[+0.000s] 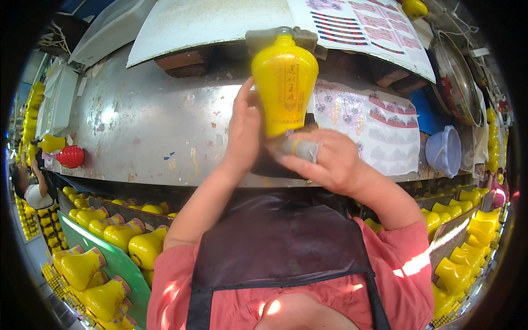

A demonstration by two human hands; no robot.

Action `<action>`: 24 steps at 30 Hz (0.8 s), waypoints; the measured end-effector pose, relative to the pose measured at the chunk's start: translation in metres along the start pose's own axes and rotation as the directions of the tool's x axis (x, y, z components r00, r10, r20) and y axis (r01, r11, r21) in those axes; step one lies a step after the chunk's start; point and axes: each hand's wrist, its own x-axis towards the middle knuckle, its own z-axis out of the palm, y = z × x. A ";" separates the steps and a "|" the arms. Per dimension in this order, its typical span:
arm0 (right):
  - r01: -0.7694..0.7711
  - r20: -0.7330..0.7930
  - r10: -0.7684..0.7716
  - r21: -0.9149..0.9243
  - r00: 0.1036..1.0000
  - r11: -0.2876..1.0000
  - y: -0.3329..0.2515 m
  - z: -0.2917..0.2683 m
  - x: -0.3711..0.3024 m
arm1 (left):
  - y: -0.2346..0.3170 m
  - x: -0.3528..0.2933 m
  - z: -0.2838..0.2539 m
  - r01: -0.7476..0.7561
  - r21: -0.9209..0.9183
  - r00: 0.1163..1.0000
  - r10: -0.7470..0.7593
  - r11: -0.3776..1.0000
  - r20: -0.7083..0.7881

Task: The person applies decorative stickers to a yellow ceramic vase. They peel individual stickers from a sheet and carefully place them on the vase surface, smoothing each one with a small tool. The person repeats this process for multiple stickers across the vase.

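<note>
A glossy yellow bottle (284,82) with a printed label panel lies in front of me, its neck pointing away. Its neck end rests at a brown block (256,39). My left hand (242,129) is against the bottle's left side, fingers partly hidden behind it. At the bottle's base, my right hand (329,159) is closed, with a grey wrap and a yellow band round a finger. Something brownish shows under its fingertips, blurred and partly covered, so I cannot make out what it is.
Printed decal sheets (385,126) lie right of the bottle, more on a raised white board (352,27). A pale blue bucket (443,151) stands right. A red ribbed object (70,157) sits left. Several yellow bottles (148,247) fill racks on both sides. Another person (36,187) is far left.
</note>
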 end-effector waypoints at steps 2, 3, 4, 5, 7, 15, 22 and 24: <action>-0.251 -0.043 0.260 0.148 0.965 0.957 -0.004 0.003 -0.012 | -0.004 0.002 0.000 -0.094 0.072 0.995 0.092 0.993 0.029; -0.421 -0.085 0.448 0.224 0.890 0.879 -0.006 0.006 -0.016 | -0.006 0.002 0.000 -0.127 0.104 0.992 0.123 0.986 0.039; -0.567 -0.112 0.619 0.303 0.777 0.766 -0.006 0.008 -0.018 | -0.008 0.002 0.002 -0.119 0.146 0.993 0.115 0.982 0.032; -0.682 -0.064 0.854 0.572 0.517 0.456 -0.006 0.014 -0.018 | -0.009 0.001 0.003 -0.099 0.185 0.995 0.098 0.978 0.015; -0.661 -0.095 0.818 0.540 0.567 0.521 -0.001 0.023 -0.014 | -0.012 0.001 0.004 -0.064 0.228 0.998 0.068 0.971 -0.012; -0.654 -0.374 0.758 0.386 0.534 0.651 0.029 0.051 -0.019 | -0.004 0.001 0.002 0.050 0.026 0.999 -0.051 0.998 0.006; -0.530 -0.310 0.574 0.221 0.758 0.819 0.028 0.045 -0.020 | 0.002 0.002 0.000 0.108 -0.096 0.994 -0.106 0.990 0.026; -0.623 -0.345 0.642 0.180 0.685 0.761 0.039 0.046 -0.016 | 0.002 0.002 -0.002 0.120 -0.135 0.993 -0.117 0.983 0.031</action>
